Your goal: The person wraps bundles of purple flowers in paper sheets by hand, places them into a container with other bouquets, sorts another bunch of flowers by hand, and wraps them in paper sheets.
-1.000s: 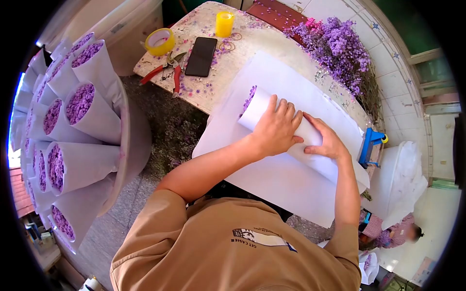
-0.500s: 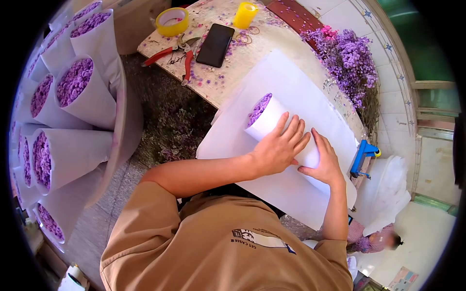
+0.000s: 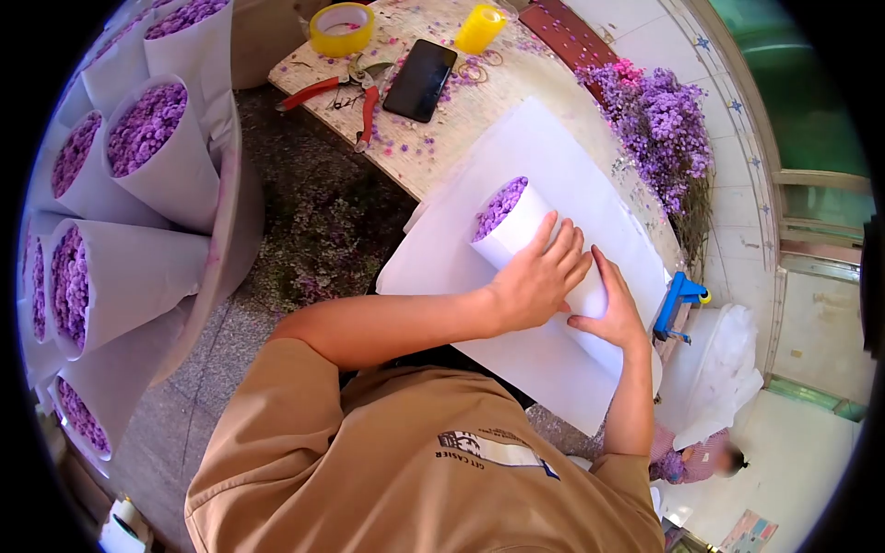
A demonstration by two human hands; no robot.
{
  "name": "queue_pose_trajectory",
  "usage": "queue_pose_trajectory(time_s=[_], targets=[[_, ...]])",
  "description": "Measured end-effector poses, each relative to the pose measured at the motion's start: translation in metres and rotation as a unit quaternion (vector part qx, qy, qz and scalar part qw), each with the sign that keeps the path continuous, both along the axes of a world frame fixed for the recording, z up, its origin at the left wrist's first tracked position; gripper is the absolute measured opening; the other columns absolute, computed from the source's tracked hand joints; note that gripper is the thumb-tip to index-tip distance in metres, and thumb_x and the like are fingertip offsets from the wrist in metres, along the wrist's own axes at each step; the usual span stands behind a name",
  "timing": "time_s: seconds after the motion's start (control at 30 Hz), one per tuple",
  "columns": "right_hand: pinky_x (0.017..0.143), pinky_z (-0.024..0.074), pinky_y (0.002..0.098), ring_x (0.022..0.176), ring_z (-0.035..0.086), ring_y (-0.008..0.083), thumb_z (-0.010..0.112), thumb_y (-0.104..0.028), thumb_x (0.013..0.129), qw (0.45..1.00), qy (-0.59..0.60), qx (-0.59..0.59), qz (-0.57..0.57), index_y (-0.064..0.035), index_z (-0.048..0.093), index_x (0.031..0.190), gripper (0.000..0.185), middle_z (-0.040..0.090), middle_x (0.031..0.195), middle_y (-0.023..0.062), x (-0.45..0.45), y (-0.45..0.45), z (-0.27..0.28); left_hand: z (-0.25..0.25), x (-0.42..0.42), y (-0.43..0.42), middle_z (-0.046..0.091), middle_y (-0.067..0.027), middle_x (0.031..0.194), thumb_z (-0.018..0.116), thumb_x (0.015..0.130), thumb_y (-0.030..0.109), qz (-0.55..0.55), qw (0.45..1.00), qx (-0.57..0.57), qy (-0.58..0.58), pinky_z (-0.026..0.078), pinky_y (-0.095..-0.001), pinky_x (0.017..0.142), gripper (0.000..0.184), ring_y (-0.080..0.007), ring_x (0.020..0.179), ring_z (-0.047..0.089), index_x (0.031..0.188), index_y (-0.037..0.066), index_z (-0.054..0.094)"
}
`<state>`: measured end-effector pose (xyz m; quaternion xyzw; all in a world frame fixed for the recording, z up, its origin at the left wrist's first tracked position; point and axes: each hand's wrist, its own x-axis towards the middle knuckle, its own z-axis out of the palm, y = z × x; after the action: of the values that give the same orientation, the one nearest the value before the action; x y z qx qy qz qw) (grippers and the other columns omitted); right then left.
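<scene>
A bunch of purple flowers (image 3: 502, 207) shows at the open upper-left end of a white paper roll (image 3: 518, 229). Wrapped over the middle of the roll is my left hand (image 3: 542, 281), its fingers curved around the paper. My right hand (image 3: 613, 300) grips the lower right part, thumb towards my left hand and fingers along the far side. Beneath the roll lie flat white paper sheets (image 3: 498, 346) at the table's near edge. The stems are hidden inside the paper.
On the table (image 3: 406, 166) are a phone (image 3: 420, 80), red-handled pruners (image 3: 367, 115), yellow tape (image 3: 341, 29) and loose purple flowers (image 3: 659, 129). A blue tape dispenser (image 3: 675, 304) sits at the right edge. Wrapped bouquets (image 3: 147, 129) fill a tub at left. Another person (image 3: 705, 458) is lower right.
The roll has turned slightly, and its flower end shows more fully. Both hands have stayed on it, the left hand nearer the right. The camera view has shifted.
</scene>
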<state>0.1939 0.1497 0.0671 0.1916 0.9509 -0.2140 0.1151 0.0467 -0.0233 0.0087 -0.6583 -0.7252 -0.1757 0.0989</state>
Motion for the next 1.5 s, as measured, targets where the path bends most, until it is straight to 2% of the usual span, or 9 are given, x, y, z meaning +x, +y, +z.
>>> queue_pose_trajectory(time_s=[0.33,0.67,0.93,1.03,1.1,1.17,1.27,1.33,1.5], targets=[[0.113,0.0393,0.0439,0.134,0.048,0.0366,0.094,-0.028,0.051,0.999,0.040,-0.026,0.009,-0.0061,0.036,0.153,0.119,0.047,0.148,0.0178,-0.003,0.011,-0.004,-0.004,-0.002,0.009,0.049,-0.0203,0.146,0.058,0.089,0.062,0.007,1.000,0.006,-0.010,0.020,-0.0622,0.118,0.081,-0.0386,0.140,0.039,0.148,0.007,0.047],[0.098,0.0494,0.0419,0.117,0.059,0.0324,0.092,-0.017,0.057,0.937,0.314,0.142,0.063,-0.0064,0.072,0.115,0.062,0.062,0.126,0.0124,0.008,-0.014,-0.028,0.009,-0.017,0.022,0.051,-0.0216,0.144,0.071,0.079,0.058,-0.037,0.996,0.000,-0.075,0.022,-0.0607,0.118,0.089,-0.0369,0.138,0.041,0.148,0.007,0.047],[0.108,0.0429,0.0413,0.128,0.053,0.0315,0.084,-0.024,0.078,0.936,0.341,0.067,0.062,-0.0085,0.070,0.123,0.050,0.058,0.138,0.0124,0.054,0.014,-0.008,0.029,-0.013,0.027,0.039,-0.0208,0.153,0.093,0.058,0.032,-0.079,0.990,-0.093,-0.068,0.018,-0.0604,0.119,0.116,-0.0384,0.143,0.035,0.155,0.010,0.033],[0.103,0.0458,0.0365,0.119,0.060,0.0244,0.081,-0.020,0.084,0.899,0.400,0.037,-0.177,-0.0071,0.071,0.117,0.037,0.065,0.128,0.0102,0.116,0.068,0.003,0.030,-0.007,0.026,0.040,-0.0206,0.152,0.093,0.057,0.030,-0.098,0.989,-0.097,-0.044,0.018,-0.0602,0.119,0.116,-0.0389,0.142,0.035,0.154,0.010,0.034],[0.084,0.0511,0.0283,0.091,0.065,0.0115,0.076,-0.027,0.092,0.781,0.466,-0.024,-0.415,-0.0034,0.073,0.107,0.028,0.073,0.097,0.0030,0.168,0.125,0.003,0.031,-0.003,0.026,0.041,-0.0204,0.150,0.094,0.057,0.029,-0.081,0.992,-0.084,-0.038,0.018,-0.0604,0.118,0.115,-0.0388,0.142,0.036,0.153,0.009,0.034],[0.080,0.0501,0.0285,0.088,0.063,0.0111,0.075,-0.033,0.092,0.678,0.479,-0.019,-0.557,-0.0001,0.073,0.106,0.036,0.074,0.098,0.0046,0.218,0.173,0.019,0.030,0.001,0.027,0.041,-0.0203,0.150,0.094,0.056,0.029,-0.086,0.993,-0.078,-0.030,0.018,-0.0606,0.118,0.115,-0.0387,0.141,0.037,0.153,0.009,0.035],[0.075,0.0485,0.0322,0.082,0.061,0.0138,0.076,-0.041,0.089,0.665,0.457,0.025,-0.590,-0.0017,0.074,0.101,0.041,0.073,0.089,0.0064,0.281,0.240,-0.004,0.035,0.004,0.028,0.041,-0.0203,0.150,0.094,0.056,0.030,-0.078,0.994,-0.077,-0.017,0.018,-0.0609,0.117,0.115,-0.0386,0.141,0.038,0.152,0.008,0.035],[0.081,0.0475,0.0304,0.086,0.062,0.0151,0.076,-0.039,0.090,0.674,0.277,-0.060,-0.682,-0.0041,0.075,0.096,0.035,0.072,0.095,0.0056,0.287,0.247,0.006,0.034,0.005,0.028,0.041,-0.0202,0.150,0.094,0.056,0.031,-0.075,0.994,-0.083,-0.015,0.019,-0.0607,0.117,0.116,-0.0386,0.141,0.038,0.153,0.008,0.035],[0.073,0.0453,0.0304,0.077,0.059,0.0147,0.082,-0.035,0.084,0.698,0.319,-0.124,-0.629,-0.0033,0.073,0.089,0.033,0.071,0.088,0.0056,0.301,0.282,-0.017,0.033,0.006,0.031,0.042,-0.0197,0.149,0.094,0.054,0.031,-0.075,0.994,-0.084,-0.010,0.019,-0.0606,0.117,0.118,-0.0380,0.141,0.038,0.153,0.008,0.034]])
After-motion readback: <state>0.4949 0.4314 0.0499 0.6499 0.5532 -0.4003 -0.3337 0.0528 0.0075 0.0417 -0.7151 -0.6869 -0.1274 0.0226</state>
